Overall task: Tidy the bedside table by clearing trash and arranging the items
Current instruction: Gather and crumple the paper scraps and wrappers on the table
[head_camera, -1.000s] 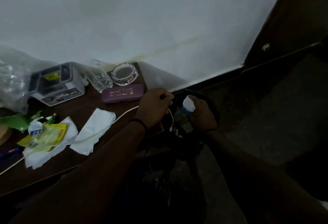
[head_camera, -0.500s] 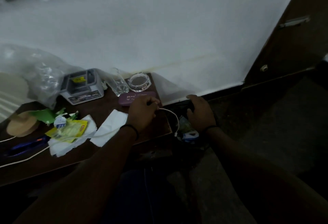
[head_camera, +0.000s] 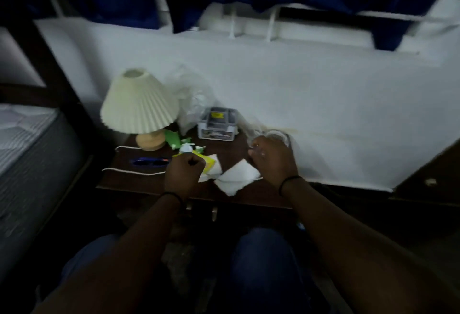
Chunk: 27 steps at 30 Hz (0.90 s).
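Curling my left hand (head_camera: pixel 183 174) into a tight fist over the yellow wrapper (head_camera: pixel 207 164); whether the fingers actually have hold of anything, I can't tell, the fist hides it. Right hand (head_camera: pixel 272 158) is bent at the back right of the dark wooden bedside table (head_camera: pixel 139 182), fingers (head_camera: pixel 256 148) curved around something clear and glassy; blurred, so I can't say for sure it's gripped.

Progress, judging by what lies here: early. Trash on the table:
- crumpled white tissue (head_camera: pixel 237 177) between my hands, near the front edge
- a second white tissue (head_camera: pixel 214 168) under the yellow wrapper
- torn green paper scraps (head_camera: pixel 173 139) and a small white round piece (head_camera: pixel 186 148) beside the lamp base

Items not yet arranged:
- blue pen (head_camera: pixel 149 162) lying loose left of my fist
- white cable (head_camera: pixel 132 171) trailing across the front left
- grey-and-white boxy organiser (head_camera: pixel 217 127) at the back
- clear crinkled plastic bag (head_camera: pixel 191 97) behind it against the wall, likely trash too

Cream pleated lamp (head_camera: pixel 139 104) stands upright on its wooden base at back left, probably fine as is.

My read: nothing visibly sorted yet. Tissues, wrapper and scraps go first, then pen and cable.
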Available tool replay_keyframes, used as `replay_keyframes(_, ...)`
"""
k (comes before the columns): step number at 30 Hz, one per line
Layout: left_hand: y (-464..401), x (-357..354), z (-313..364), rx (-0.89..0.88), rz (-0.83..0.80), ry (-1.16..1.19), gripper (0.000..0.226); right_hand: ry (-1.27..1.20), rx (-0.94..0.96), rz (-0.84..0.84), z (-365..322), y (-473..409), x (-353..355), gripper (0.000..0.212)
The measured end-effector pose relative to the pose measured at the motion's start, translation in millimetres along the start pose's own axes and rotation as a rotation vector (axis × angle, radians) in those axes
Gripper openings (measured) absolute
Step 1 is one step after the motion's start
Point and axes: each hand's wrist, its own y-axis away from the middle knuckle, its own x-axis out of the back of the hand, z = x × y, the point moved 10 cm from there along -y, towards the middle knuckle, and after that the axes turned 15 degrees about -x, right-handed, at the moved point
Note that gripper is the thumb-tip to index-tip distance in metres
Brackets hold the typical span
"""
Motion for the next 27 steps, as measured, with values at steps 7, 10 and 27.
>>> replay_keyframes(7, 7, 58, -85, 0.225, 0.266, -0.020, 0.018, -0.093, 0.040, -0.136, -70, 0, -108, 0.016)
replay_keyframes(10, -10, 60, -99, 0.259, 0.335, 0.059, 0.017, -0.122, -0.029, -0.178, -76, -1, -142, 0.022)
replay_keyframes(27, -17, 38, -153, 0.595, 0.492, 0.495, 0.019, 0.172, -0.103, -0.007, -92, -17, -218, 0.034)
